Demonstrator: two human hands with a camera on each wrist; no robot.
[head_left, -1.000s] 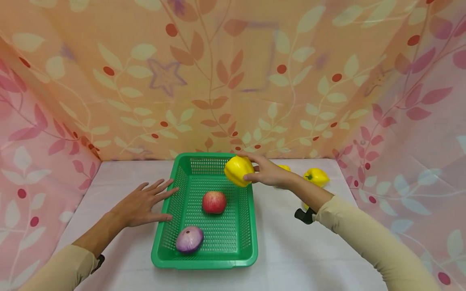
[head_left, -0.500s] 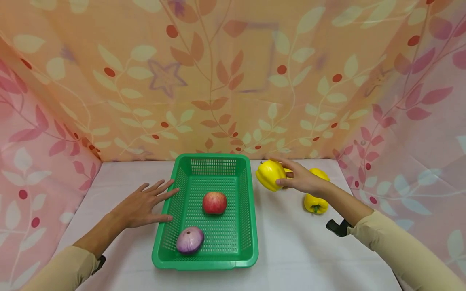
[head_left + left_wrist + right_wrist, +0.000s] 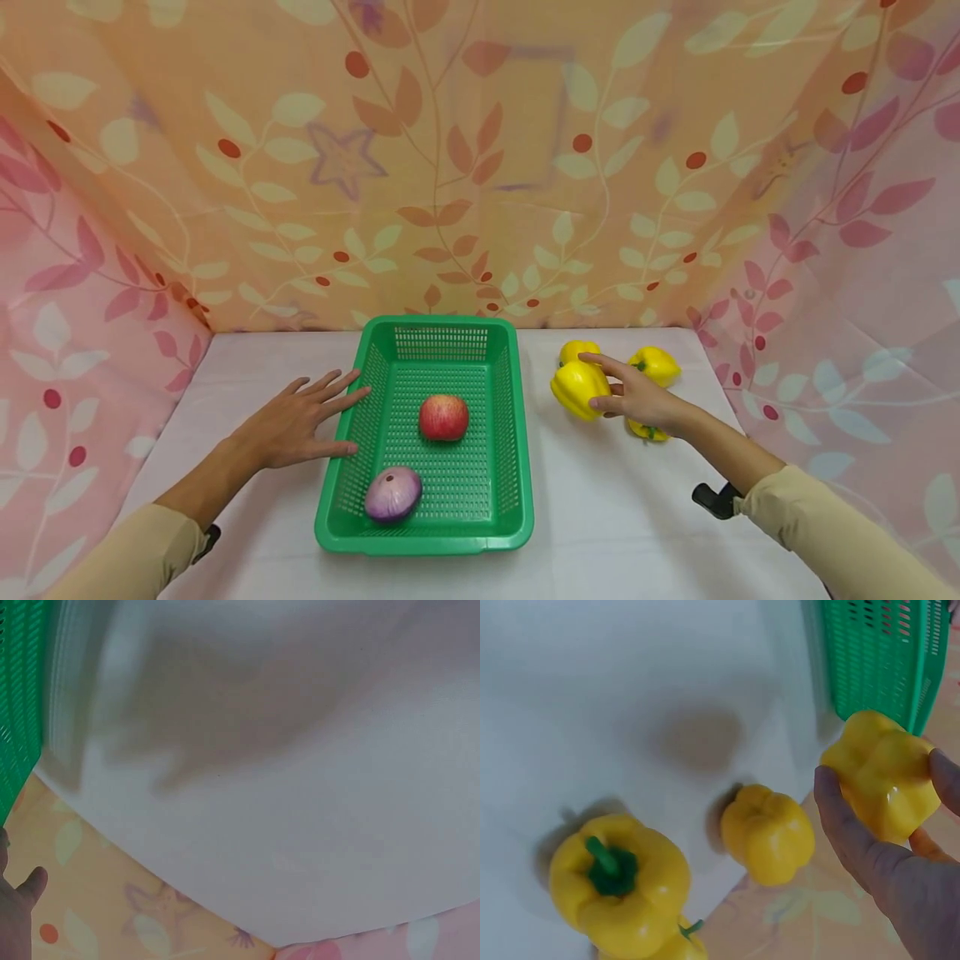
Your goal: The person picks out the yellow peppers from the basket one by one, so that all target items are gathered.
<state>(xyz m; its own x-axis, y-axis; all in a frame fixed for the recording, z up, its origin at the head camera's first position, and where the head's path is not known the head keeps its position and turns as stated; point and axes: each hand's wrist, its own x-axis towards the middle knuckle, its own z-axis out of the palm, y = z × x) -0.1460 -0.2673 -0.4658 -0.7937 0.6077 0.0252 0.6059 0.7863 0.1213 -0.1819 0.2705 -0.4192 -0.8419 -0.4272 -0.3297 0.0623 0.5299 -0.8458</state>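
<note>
In the head view my right hand holds a yellow bell pepper between thumb and fingers, right of the green basket. The right wrist view shows that pepper pinched above the table, its shadow below. Three more yellow peppers are around it: one behind, one at the back right, and one partly hidden under the hand. My left hand, fingers spread and holding nothing, is at the basket's left rim. Inside the basket are a red apple and a purple onion.
A white cloth covers the table. Floral curtains enclose the back and both sides. In the left wrist view the basket's perforated side stands at the left edge, with a hand's shadow across the cloth.
My right hand has carried the yellow bell pepper from over the basket's right rim out to the right and lower, toward the other peppers. The left hand has stayed put.
</note>
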